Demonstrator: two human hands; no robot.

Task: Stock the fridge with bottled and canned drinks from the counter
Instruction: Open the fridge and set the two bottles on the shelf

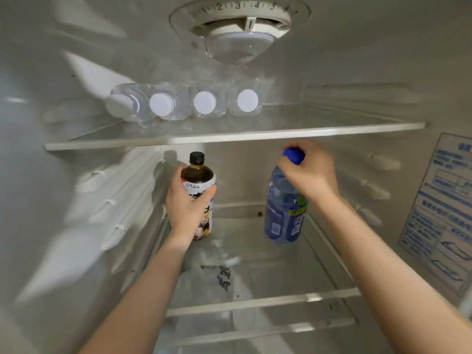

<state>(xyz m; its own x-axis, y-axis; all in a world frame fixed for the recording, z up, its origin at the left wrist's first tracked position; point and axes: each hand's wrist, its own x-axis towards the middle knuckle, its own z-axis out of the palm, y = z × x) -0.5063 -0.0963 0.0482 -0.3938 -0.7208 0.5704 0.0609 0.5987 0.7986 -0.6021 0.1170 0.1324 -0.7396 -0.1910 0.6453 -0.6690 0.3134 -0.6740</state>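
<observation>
I look into an open fridge. My left hand (187, 203) grips a dark tea bottle (198, 175) with a black cap and white label around its body, upright at the back left of the lower glass shelf (268, 261). My right hand (310, 169) holds a blue drink bottle (283, 210) by its blue cap, upright at the back right of the same shelf. Whether either bottle's base touches the shelf I cannot tell. Several clear water bottles (184, 102) with white caps lie side by side on the upper glass shelf (229, 136), caps facing me.
A thermostat dial with a lamp cover (238, 29) sits on the ceiling. Ribbed shelf rails line both side walls. A blue printed sticker (439, 213) covers the right wall. The upper shelf's front edge runs just above my right hand.
</observation>
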